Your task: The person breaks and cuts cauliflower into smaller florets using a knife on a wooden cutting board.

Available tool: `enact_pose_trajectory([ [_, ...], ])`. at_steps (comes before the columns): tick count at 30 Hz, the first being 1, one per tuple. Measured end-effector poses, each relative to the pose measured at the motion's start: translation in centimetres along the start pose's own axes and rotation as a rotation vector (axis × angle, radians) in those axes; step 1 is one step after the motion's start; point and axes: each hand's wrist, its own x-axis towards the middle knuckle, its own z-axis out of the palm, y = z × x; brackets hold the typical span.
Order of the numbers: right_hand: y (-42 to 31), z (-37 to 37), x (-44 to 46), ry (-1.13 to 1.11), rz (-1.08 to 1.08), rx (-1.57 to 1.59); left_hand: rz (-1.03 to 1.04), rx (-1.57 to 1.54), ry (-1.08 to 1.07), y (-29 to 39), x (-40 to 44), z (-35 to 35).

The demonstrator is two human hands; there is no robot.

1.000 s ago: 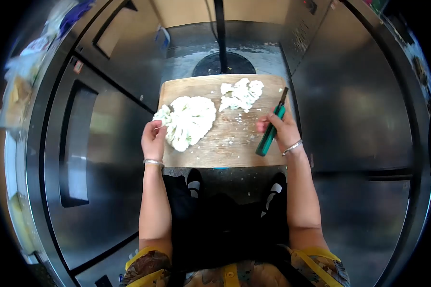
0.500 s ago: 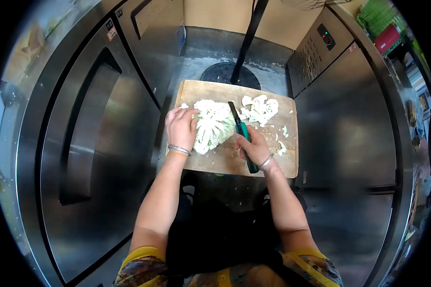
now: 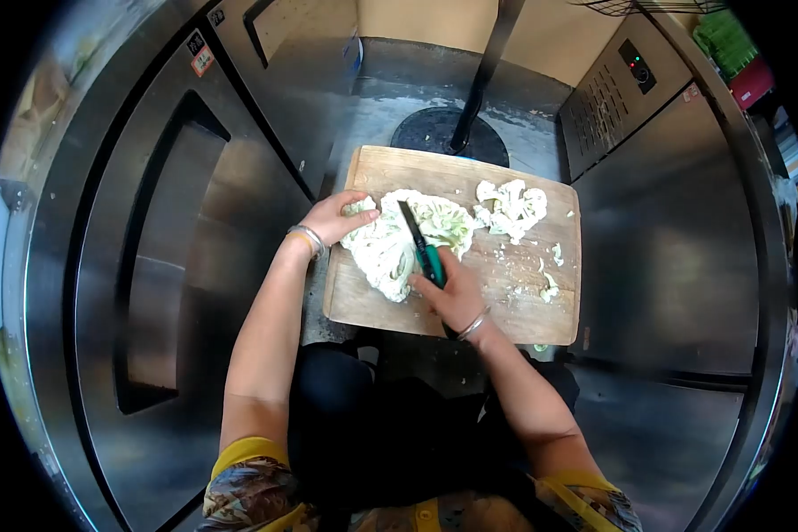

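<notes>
The left hand [image 3: 332, 220] pinches the left edge of the cauliflower [image 3: 379, 255] between thumb and fingers. The right hand [image 3: 457, 291] is wrapped round a knife [image 3: 433, 263], hiding much of its green handle; the narrow, dark blade lies over the cauliflower, though from above it is hard to tell whether it cuts in. The cauliflower, broad and bumpy, is creamy white with pale green stalks, on the left half of a wooden cutting board [image 3: 514, 321] with rounded corners. Knobbly florets [image 3: 512, 211] and crumbs [image 3: 516, 282] lie to its right. Beyond, smooth steel cabinets [image 3: 665, 230] and a black pole [image 3: 483, 89] run out of view.
</notes>
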Motion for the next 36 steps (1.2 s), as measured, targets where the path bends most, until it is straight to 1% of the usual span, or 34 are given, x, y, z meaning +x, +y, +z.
enact_pose_trajectory([
  [1,-0.5,0.2,-0.2,-0.032,0.071,-0.026,0.0,-0.003,0.0,-0.3,-0.4,0.3],
  [3,-0.1,1.1,-0.1,0.012,0.062,0.027,0.187,0.028,0.05,-0.9,-1.0,0.8],
  [4,-0.2,1.6,0.1,0.057,0.052,0.086,0.19,0.026,0.051,-1.4,-0.9,0.9],
  [5,-0.4,1.5,0.2,0.043,0.143,0.1,0.177,-0.01,0.081,-2.1,-0.6,1.0],
  [6,0.0,1.9,0.9,0.043,0.136,0.094,0.164,-0.046,0.113,-2.8,-0.1,1.2],
  [7,0.8,2.4,1.7,0.104,0.034,0.018,0.124,-0.065,0.217,-3.3,0.2,1.6],
  [8,1.5,2.8,2.4,0.165,-0.065,-0.058,0.126,-0.067,0.218,-3.8,0.7,1.7],
  [10,1.0,3.0,4.1,0.163,-0.029,-0.019,0.292,-0.069,0.462,-4.0,1.1,1.6],
  [12,1.4,3.4,6.1,0.237,-0.075,-0.107,0.341,-0.026,0.708,-3.6,1.1,1.6],
  [13,1.2,3.4,6.9,0.288,-0.147,-0.201,0.338,-0.043,0.802,-3.4,1.1,1.4],
  [14,0.9,3.3,7.4,0.287,-0.154,-0.2,0.336,-0.058,0.9,-3.2,1.1,1.1],
  [15,0.8,2.9,7.8,0.23,-0.117,-0.195,0.323,-0.085,0.979,-2.9,1.0,0.6],
  [16,0.7,2.5,8.1,0.174,-0.08,-0.192,0.376,-0.04,1.071,-2.6,0.8,0.1],
  [18,1.8,2.4,8.3,0.18,-0.108,-0.211,0.454,-0.081,1.139,-1.4,0.0,-0.8],
  [19,2.1,2.4,8.1,0.163,-0.079,-0.153,0.47,-0.116,1.118,-0.4,-1.0,-1.1],
  [20,2.4,2.2,7.8,0.151,-0.049,-0.092,0.497,-0.224,1.027,0.4,-1.9,-1.3],
  [22,1.9,1.2,5.9,0.179,-0.069,-0.089,0.334,-0.88,0.53,4.2,-6.0,-1.0],
  [23,0.9,0.3,4.2,0.193,-0.078,-0.094,0.323,-0.955,0.384,6.1,-8.1,-0.3],
  [24,0.0,-0.6,2.6,0.207,-0.087,-0.099,0.278,-0.955,0.231,6.6,-9.4,0.4],
  [26,-2.3,-2.9,-2.2,0.225,-0.08,-0.002,0.149,-1.008,0.006,8.0,-11.9,2.9],
  [27,-1.7,-3.9,-4.1,0.253,-0.136,-0.137,0.104,-0.94,-0.087,7.9,-12.0,4.4],
  [28,-2.0,-4.8,-6.1,0.267,-0.105,-0.145,0.06,-0.868,-0.181,7.4,-12.2,6.2],
  [29,-2.7,-5.7,-8.0,0.249,-0.17,-0.255,0.05,-0.786,-0.256,7.4,-12.0,7.7],
  [30,-3.0,-6.5,-9.4,0.23,-0.245,-0.365,-0.007,-0.785,-0.289,7.8,-12.0,9.2],
  [31,-1.9,-7.0,-10.3,0.213,-0.291,-0.429,0.022,-0.696,-0.266,7.5,-11.5,10.6],
  [32,-1.4,-7.4,-11.0,0.227,-0.284,-0.431,0.053,-0.604,-0.24,7.1,-11.1,11.8],
  [35,-0.1,-7.6,-12.4,0.237,-0.293,-0.673,0.033,-0.561,-0.226,7.4,-10.8,14.1],
  [36,0.1,-7.7,-12.7,0.248,-0.283,-0.666,0.031,-0.55,-0.239,7.7,-10.8,14.6],
])
